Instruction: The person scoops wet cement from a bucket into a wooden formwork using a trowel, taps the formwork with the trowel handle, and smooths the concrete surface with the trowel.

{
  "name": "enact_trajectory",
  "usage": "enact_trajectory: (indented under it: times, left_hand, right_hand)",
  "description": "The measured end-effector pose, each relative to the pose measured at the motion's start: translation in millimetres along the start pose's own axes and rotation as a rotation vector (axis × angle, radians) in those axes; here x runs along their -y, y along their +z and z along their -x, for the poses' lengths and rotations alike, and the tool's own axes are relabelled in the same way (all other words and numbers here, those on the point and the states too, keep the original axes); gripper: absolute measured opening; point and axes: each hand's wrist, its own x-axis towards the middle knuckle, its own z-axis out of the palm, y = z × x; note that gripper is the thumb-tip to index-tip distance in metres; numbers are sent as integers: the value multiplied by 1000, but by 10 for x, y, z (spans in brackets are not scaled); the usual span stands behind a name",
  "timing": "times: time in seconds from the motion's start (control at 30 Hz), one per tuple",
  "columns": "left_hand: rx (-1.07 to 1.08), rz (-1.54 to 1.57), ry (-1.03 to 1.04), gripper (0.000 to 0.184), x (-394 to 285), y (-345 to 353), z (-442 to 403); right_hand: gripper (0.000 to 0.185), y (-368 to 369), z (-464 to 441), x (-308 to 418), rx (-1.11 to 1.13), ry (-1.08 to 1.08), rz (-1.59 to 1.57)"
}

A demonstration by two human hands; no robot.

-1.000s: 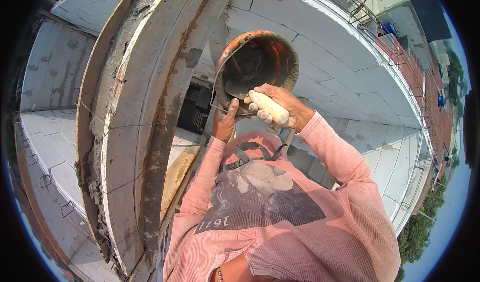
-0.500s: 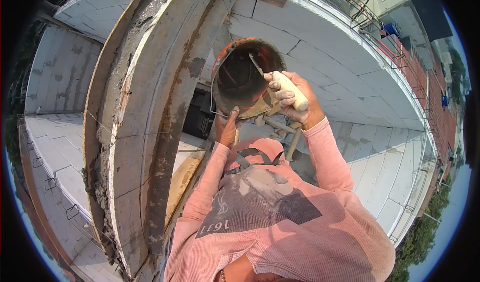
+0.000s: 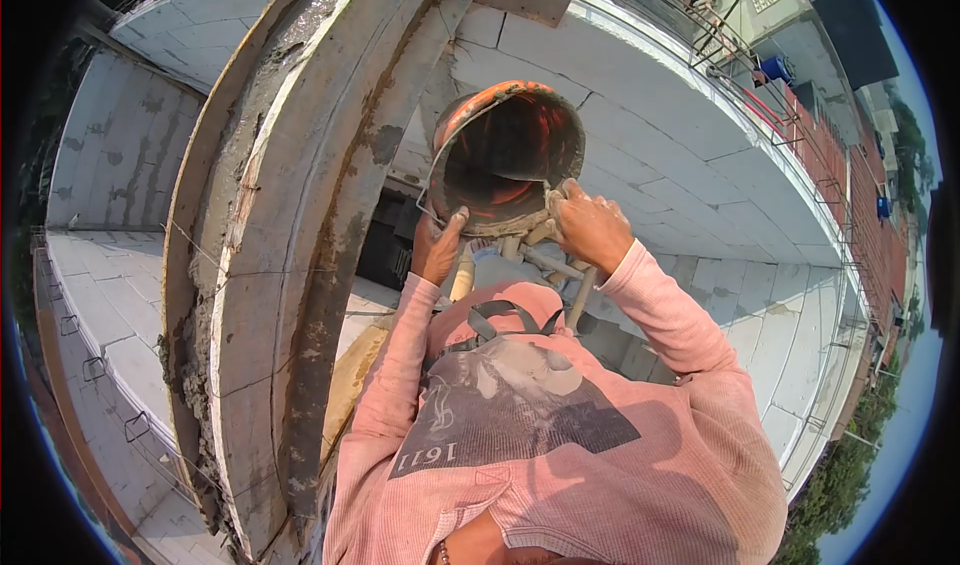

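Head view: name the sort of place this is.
Probably a building site: wet-looking grey mix lies between long boards, a pale block wall shows its joints, and a person holds a smeared bucket.

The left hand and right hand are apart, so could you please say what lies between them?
In the head view, the bucket lies between them, its lower rim spanning the stretch from the left hand to the right hand.

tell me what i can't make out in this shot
Head view, all of these:
Left hand: most fingers hidden behind the bucket.
Right hand: what it grips is largely hidden by the hand itself.
Bucket's bottom: lost in shadow.
Neck beads: cut off by the bottom edge.
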Motion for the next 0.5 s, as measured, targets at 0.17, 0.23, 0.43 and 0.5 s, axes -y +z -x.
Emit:
enact_trajectory:
  times: [0.17, 0.23, 0.43, 0.5]
  left_hand:
    - [38, 75, -98, 43, -72, -10, 2]
    - [-4, 85, -155, 42, -96, -28, -15]
    - [8, 81, -109, 41, -88, -11, 18]
    - [42, 57, -139, 41, -137, -19, 31]
  right_hand:
    - [36, 48, -92, 17, -270, 110, -158]
    - [36, 200, -34, 44, -157, 69, -117]
    - [40, -117, -122, -33, -188, 75, -134]
    - [39, 71, -137, -45, -200, 23, -124]
